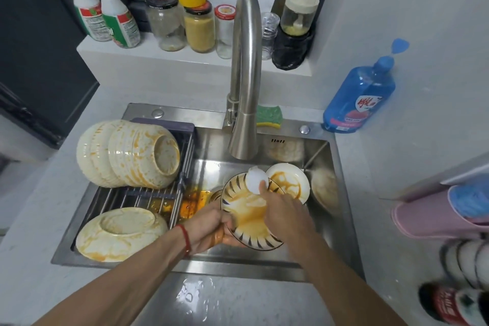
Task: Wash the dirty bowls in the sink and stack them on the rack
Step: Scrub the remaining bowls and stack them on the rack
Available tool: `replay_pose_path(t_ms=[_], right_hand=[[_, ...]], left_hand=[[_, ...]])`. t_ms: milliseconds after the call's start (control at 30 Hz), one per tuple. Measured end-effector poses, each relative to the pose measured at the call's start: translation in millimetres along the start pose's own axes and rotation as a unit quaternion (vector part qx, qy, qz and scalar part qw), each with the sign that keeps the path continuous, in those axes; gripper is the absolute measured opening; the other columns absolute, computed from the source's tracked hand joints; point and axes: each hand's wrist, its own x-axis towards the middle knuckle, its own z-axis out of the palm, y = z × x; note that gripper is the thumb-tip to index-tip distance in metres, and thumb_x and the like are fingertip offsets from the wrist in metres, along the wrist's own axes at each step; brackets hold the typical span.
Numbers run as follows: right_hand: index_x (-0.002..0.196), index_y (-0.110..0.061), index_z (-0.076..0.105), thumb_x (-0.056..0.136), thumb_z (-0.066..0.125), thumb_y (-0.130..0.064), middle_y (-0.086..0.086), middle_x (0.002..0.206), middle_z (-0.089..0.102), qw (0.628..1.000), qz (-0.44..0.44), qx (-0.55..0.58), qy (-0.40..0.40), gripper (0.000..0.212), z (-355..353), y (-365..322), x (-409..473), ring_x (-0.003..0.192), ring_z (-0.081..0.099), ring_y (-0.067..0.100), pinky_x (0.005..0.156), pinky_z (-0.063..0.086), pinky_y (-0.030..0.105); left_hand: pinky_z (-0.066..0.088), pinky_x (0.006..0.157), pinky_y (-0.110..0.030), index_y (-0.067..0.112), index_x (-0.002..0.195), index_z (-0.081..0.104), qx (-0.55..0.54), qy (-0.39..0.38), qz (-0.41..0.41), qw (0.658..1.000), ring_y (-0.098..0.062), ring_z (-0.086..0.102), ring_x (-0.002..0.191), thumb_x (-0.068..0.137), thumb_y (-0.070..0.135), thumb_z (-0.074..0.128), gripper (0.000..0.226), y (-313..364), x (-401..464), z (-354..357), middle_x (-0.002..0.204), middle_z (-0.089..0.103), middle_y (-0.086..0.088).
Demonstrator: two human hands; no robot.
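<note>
**Mid-scrub on the striped bowl, loads still dirty**

Striped bowl sitting lower centre of the frame, over the sink, tipped so its orange-smeared inside faces up and toward the camera. Left hand curled round the near-left rim, holding it steady. Right hand coming in from the lower right, fingers pinching a white scrubber against the far rim, right under the faucet.

Key bit for the next move: rack lies to the left of both hands, so left hand is closer, probably the one to carry the bowl over once rinsed. Not there yet though, plenty of sauce left inside.

Second dirty bowl just behind, upper right of the striped one. Greasy stacked bowls on their sides at centre left, one upturned bowl below them.
</note>
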Motion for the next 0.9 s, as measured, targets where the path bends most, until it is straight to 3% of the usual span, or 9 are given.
replay_pose_path(t_ms=[100, 200, 267, 333, 433, 533, 667, 733, 900], right_hand=[[0.163, -0.033, 0.016, 0.1, 0.044, -0.01, 0.014, 0.115, 0.066, 0.998, -0.057, 0.034, -0.025, 0.073, 1, -26, -15, 0.106, 0.061, 0.037, 0.077, 0.043, 0.041], [0.162, -0.035, 0.02, 0.103, 0.05, -0.018, 0.014, 0.109, 0.066, 0.989, -0.114, 0.071, -0.061, 0.068, 2, -29, -23, 0.101, 0.059, 0.036, 0.079, 0.049, 0.042], [0.161, -0.037, 0.02, 0.104, 0.047, -0.02, 0.014, 0.109, 0.064, 0.987, -0.127, 0.036, -0.093, 0.065, 1, -25, -28, 0.092, 0.055, 0.033, 0.074, 0.046, 0.04], [0.16, -0.035, 0.021, 0.105, 0.043, -0.019, 0.013, 0.111, 0.062, 0.98, -0.152, -0.003, -0.13, 0.062, 4, -19, -41, 0.091, 0.053, 0.031, 0.074, 0.047, 0.04], [0.16, -0.028, 0.021, 0.106, 0.037, -0.017, 0.01, 0.126, 0.06, 0.971, -0.148, -0.085, -0.166, 0.058, -4, 2, -50, 0.109, 0.058, 0.031, 0.086, 0.051, 0.044], [0.161, -0.026, 0.02, 0.105, 0.035, -0.014, 0.007, 0.135, 0.058, 0.979, -0.067, -0.148, -0.126, 0.059, -8, 23, -36, 0.117, 0.06, 0.03, 0.084, 0.048, 0.037], [0.159, -0.027, 0.024, 0.103, 0.039, -0.017, 0.007, 0.13, 0.06, 0.977, -0.088, -0.133, -0.144, 0.059, 5, 6, -47, 0.113, 0.061, 0.03, 0.076, 0.042, 0.038], [0.158, -0.024, 0.028, 0.103, 0.038, -0.016, 0.007, 0.125, 0.064, 0.981, -0.054, -0.159, -0.098, 0.056, 0, 11, -39, 0.109, 0.065, 0.027, 0.076, 0.045, 0.037], [0.163, -0.022, 0.017, 0.101, 0.043, -0.013, 0.007, 0.114, 0.067, 0.99, -0.006, -0.142, -0.005, 0.068, -5, -4, -10, 0.092, 0.063, 0.026, 0.067, 0.04, 0.035]], left_hand=[[0.049, 0.089, -0.076, 0.002, 0.134, 0.055, 0.01, 0.013, 0.005, 1.0, -0.049, 0.059, 0.106, 0.076, -0.026, 0.043, 0.066, 8, 1, 5, 0.113, 0.06, -0.026], [0.048, 0.095, -0.074, 0.004, 0.135, 0.053, -0.017, 0.008, 0.025, 1.0, -0.046, 0.066, 0.104, 0.072, -0.02, 0.047, 0.067, 13, -5, -3, 0.115, 0.068, -0.026], [0.045, 0.101, -0.074, -0.002, 0.127, 0.055, -0.06, 0.003, 0.021, 0.998, -0.041, 0.068, 0.1, 0.071, -0.004, 0.05, 0.056, 15, -12, -9, 0.111, 0.069, -0.023], [0.049, 0.096, -0.072, -0.002, 0.121, 0.059, -0.081, 0.044, 0.022, 0.996, -0.037, 0.07, 0.095, 0.076, 0.006, 0.044, 0.048, 14, -12, -6, 0.108, 0.071, -0.02], [0.053, 0.089, -0.073, 0.005, 0.133, 0.054, -0.023, 0.125, 0.042, 0.991, -0.038, 0.073, 0.096, 0.085, -0.006, 0.036, 0.053, 8, -11, -1, 0.111, 0.075, -0.017], [0.052, 0.086, -0.076, 0.015, 0.137, 0.048, 0.029, 0.16, 0.072, 0.984, -0.043, 0.073, 0.098, 0.078, -0.018, 0.036, 0.069, 2, -6, 7, 0.122, 0.068, -0.018], [0.061, 0.059, -0.043, 0.015, 0.139, 0.047, 0.033, 0.185, 0.082, 0.979, -0.033, 0.068, 0.089, 0.077, -0.022, 0.035, 0.073, 8, -9, 11, 0.119, 0.065, -0.018], [0.057, 0.057, -0.038, 0.018, 0.141, 0.048, 0.054, 0.167, 0.079, 0.981, -0.032, 0.068, 0.091, 0.075, -0.021, 0.039, 0.077, 6, -12, 12, 0.121, 0.065, -0.018], [0.062, 0.07, -0.061, 0.013, 0.134, 0.053, 0.048, 0.141, 0.08, 0.986, -0.04, 0.073, 0.096, 0.07, -0.021, 0.038, 0.074, 0, -18, 24, 0.122, 0.066, -0.02]])
